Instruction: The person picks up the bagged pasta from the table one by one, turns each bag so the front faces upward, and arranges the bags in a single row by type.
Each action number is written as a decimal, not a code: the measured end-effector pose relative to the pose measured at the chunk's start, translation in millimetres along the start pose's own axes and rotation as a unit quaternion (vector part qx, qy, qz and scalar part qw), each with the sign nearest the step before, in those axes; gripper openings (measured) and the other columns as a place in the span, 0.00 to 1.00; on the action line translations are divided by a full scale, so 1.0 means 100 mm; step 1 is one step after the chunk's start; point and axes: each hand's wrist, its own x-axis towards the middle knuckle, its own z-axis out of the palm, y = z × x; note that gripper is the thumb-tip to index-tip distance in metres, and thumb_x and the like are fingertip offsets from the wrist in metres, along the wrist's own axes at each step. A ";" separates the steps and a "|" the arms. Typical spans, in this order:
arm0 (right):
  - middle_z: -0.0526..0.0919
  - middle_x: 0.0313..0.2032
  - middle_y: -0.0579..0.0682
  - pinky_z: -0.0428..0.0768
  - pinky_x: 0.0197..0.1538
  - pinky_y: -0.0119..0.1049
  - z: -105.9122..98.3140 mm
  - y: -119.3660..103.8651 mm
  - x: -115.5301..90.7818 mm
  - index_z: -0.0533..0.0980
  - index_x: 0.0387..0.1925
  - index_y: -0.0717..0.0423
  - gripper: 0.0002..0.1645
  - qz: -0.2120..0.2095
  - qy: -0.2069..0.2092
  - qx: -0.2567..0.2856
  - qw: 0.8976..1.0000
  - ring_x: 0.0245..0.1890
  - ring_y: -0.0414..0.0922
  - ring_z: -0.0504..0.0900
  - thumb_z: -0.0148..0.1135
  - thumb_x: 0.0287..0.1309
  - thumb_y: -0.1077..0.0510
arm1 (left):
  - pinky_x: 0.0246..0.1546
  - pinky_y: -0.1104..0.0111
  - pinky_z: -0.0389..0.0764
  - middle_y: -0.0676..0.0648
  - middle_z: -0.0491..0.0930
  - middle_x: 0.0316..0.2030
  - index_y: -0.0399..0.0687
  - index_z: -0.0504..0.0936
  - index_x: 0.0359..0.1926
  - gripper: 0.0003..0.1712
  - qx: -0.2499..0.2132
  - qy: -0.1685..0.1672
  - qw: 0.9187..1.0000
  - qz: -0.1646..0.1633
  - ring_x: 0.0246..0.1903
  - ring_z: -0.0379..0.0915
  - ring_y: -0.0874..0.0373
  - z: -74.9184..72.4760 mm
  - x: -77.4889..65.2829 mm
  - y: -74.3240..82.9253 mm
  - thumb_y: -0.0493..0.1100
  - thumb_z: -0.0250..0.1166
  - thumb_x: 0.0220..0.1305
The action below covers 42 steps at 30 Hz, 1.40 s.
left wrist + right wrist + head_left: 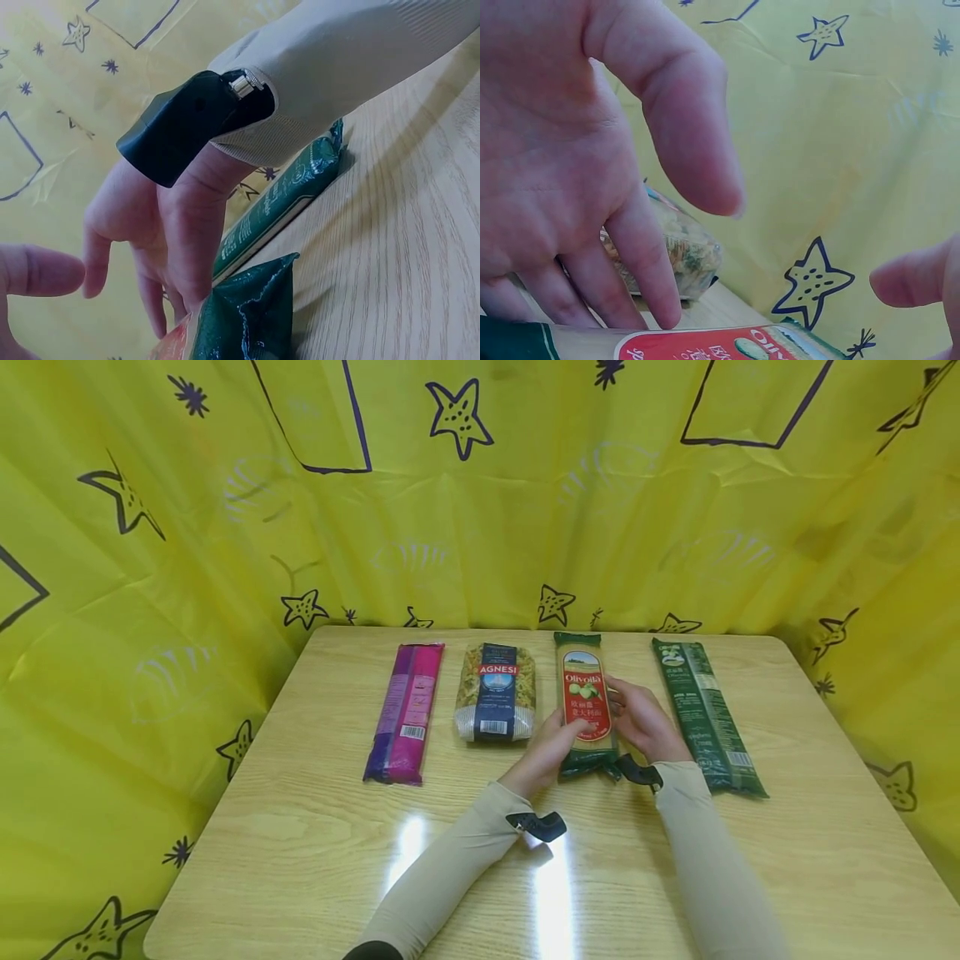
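A spaghetti pack (581, 662) with green ends and a red Olivoila label lies on the table between both hands. From its left side the left hand (550, 748) reaches in; the right wrist view shows that left hand (562, 165) with fairly straight fingers down along the pack's side and its thumb raised above the label. Along the right side rests the right hand (648, 722). In the left wrist view this right hand (191, 225) points its extended fingers down beside the pack. Neither hand visibly pinches it; some fingertips are hidden behind it.
An Agnesi bag of pasta spirals (496, 693) lies left of the spaghetti pack, and a pink and purple pack (405, 714) farther left. A dark green pack (708, 718) lies slantwise at the right. Behind the wooden table (300, 835) hangs a yellow curtain (480, 527).
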 end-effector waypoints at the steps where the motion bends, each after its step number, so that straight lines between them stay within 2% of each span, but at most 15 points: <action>1: 0.65 0.61 0.51 0.75 0.57 0.30 0.00 0.00 0.00 0.46 0.82 0.60 0.39 0.001 -0.002 -0.001 1.000 0.55 0.40 0.66 0.40 0.82 0.47 | 0.73 0.53 0.68 0.41 0.78 0.64 0.42 0.71 0.71 0.31 0.000 -0.001 1.000 0.000 0.61 0.73 0.53 0.00 0.00 0.00 0.43 0.61 0.69; 9: 0.64 0.65 0.53 0.75 0.59 0.28 0.01 -0.01 -0.01 0.45 0.82 0.61 0.39 0.001 0.004 0.005 1.000 0.57 0.39 0.67 0.41 0.82 0.48 | 0.71 0.54 0.70 0.39 0.76 0.64 0.39 0.66 0.73 0.33 0.006 0.009 1.000 0.002 0.58 0.73 0.54 0.02 -0.01 0.03 0.41 0.60 0.69; 12: 0.56 0.75 0.59 0.71 0.70 0.31 0.01 -0.02 -0.02 0.43 0.82 0.60 0.39 0.000 0.016 0.006 1.000 0.66 0.42 0.65 0.41 0.82 0.48 | 0.71 0.52 0.70 0.38 0.75 0.66 0.38 0.63 0.75 0.37 0.021 0.028 0.999 0.007 0.60 0.74 0.50 0.04 -0.01 0.05 0.41 0.62 0.67; 14: 0.45 0.81 0.60 0.62 0.79 0.34 -0.01 -0.04 -0.04 0.40 0.83 0.59 0.41 -0.003 0.021 0.011 1.000 0.75 0.48 0.59 0.41 0.82 0.48 | 0.73 0.49 0.69 0.38 0.74 0.67 0.39 0.61 0.77 0.41 0.041 0.048 0.998 0.005 0.64 0.72 0.47 0.05 -0.02 0.08 0.42 0.63 0.66; 16: 0.35 0.84 0.58 0.50 0.84 0.37 -0.01 -0.06 -0.07 0.35 0.83 0.57 0.42 -0.006 0.018 0.016 1.000 0.82 0.52 0.46 0.40 0.82 0.49 | 0.74 0.48 0.67 0.38 0.73 0.69 0.40 0.61 0.78 0.43 0.057 0.063 0.996 0.003 0.67 0.70 0.44 0.06 -0.03 0.10 0.43 0.65 0.65; 19: 0.31 0.84 0.58 0.42 0.86 0.42 -0.03 -0.11 -0.11 0.33 0.83 0.57 0.43 -0.020 0.014 0.012 1.000 0.84 0.55 0.36 0.40 0.82 0.49 | 0.75 0.47 0.66 0.39 0.70 0.71 0.42 0.61 0.78 0.43 0.071 0.070 0.995 0.004 0.70 0.68 0.43 0.07 -0.05 0.12 0.44 0.65 0.65; 25: 0.44 0.83 0.61 0.48 0.85 0.48 -0.04 -0.19 -0.19 0.41 0.83 0.59 0.43 -0.056 0.027 -0.021 0.998 0.84 0.58 0.44 0.44 0.81 0.46 | 0.70 0.49 0.73 0.40 0.74 0.68 0.44 0.64 0.77 0.39 0.083 0.054 0.995 0.017 0.65 0.72 0.46 0.05 -0.07 0.14 0.44 0.63 0.68; 27: 0.53 0.80 0.61 0.50 0.85 0.49 -0.05 -0.22 -0.20 0.44 0.82 0.59 0.43 -0.063 0.031 -0.030 0.997 0.83 0.58 0.47 0.46 0.80 0.44 | 0.68 0.50 0.75 0.39 0.75 0.67 0.43 0.66 0.76 0.37 0.086 0.048 0.995 0.021 0.65 0.72 0.46 0.05 -0.08 0.14 0.44 0.63 0.68; 29: 0.67 0.73 0.56 0.52 0.84 0.50 -0.06 -0.25 -0.22 0.50 0.81 0.58 0.42 -0.076 0.034 -0.038 0.996 0.82 0.57 0.53 0.49 0.79 0.43 | 0.69 0.50 0.75 0.39 0.75 0.68 0.42 0.67 0.75 0.36 0.088 0.041 0.995 0.026 0.67 0.71 0.45 0.04 -0.08 0.15 0.44 0.63 0.68; 31: 0.75 0.62 0.45 0.54 0.83 0.51 -0.08 -0.29 -0.23 0.57 0.77 0.55 0.37 -0.094 0.042 -0.041 0.994 0.77 0.52 0.64 0.51 0.77 0.43 | 0.70 0.49 0.73 0.39 0.74 0.69 0.42 0.68 0.75 0.35 0.089 0.032 0.995 0.032 0.69 0.69 0.44 0.03 -0.09 0.16 0.44 0.62 0.69; 33: 0.78 0.53 0.38 0.55 0.83 0.52 -0.10 -0.32 -0.27 0.65 0.70 0.51 0.29 -0.113 0.049 -0.031 0.992 0.68 0.45 0.75 0.54 0.76 0.43 | 0.72 0.49 0.72 0.39 0.73 0.70 0.42 0.67 0.75 0.34 0.089 0.021 0.995 0.035 0.70 0.68 0.44 0.03 -0.09 0.17 0.44 0.61 0.71; 36: 0.81 0.50 0.36 0.53 0.83 0.54 -0.14 -0.35 -0.32 0.70 0.61 0.46 0.20 -0.139 0.055 -0.018 0.989 0.55 0.34 0.80 0.56 0.75 0.45 | 0.72 0.50 0.72 0.39 0.72 0.71 0.42 0.68 0.75 0.33 0.092 0.010 0.995 0.038 0.71 0.68 0.44 0.04 -0.10 0.19 0.44 0.60 0.73; 38: 0.82 0.50 0.36 0.52 0.83 0.55 -0.17 -0.36 -0.36 0.72 0.58 0.44 0.16 -0.150 0.057 -0.014 0.987 0.53 0.32 0.81 0.57 0.75 0.45 | 0.72 0.50 0.72 0.41 0.73 0.71 0.43 0.69 0.74 0.31 0.095 0.008 0.995 0.038 0.70 0.69 0.45 0.04 -0.11 0.19 0.45 0.60 0.73; 40: 0.83 0.49 0.35 0.59 0.82 0.48 -0.21 -0.38 -0.41 0.73 0.56 0.43 0.15 -0.158 0.062 -0.009 0.985 0.52 0.31 0.80 0.58 0.74 0.46 | 0.71 0.51 0.73 0.40 0.74 0.70 0.43 0.70 0.73 0.31 0.096 0.002 0.995 0.039 0.70 0.70 0.46 0.06 -0.11 0.20 0.45 0.60 0.73; 42: 0.84 0.47 0.33 0.70 0.75 0.37 -0.27 -0.40 -0.46 0.75 0.55 0.44 0.13 -0.168 0.071 -0.009 0.983 0.52 0.30 0.79 0.58 0.74 0.47 | 0.72 0.51 0.72 0.40 0.73 0.70 0.43 0.71 0.73 0.30 0.093 -0.006 0.995 0.038 0.70 0.70 0.46 0.07 -0.11 0.20 0.46 0.61 0.73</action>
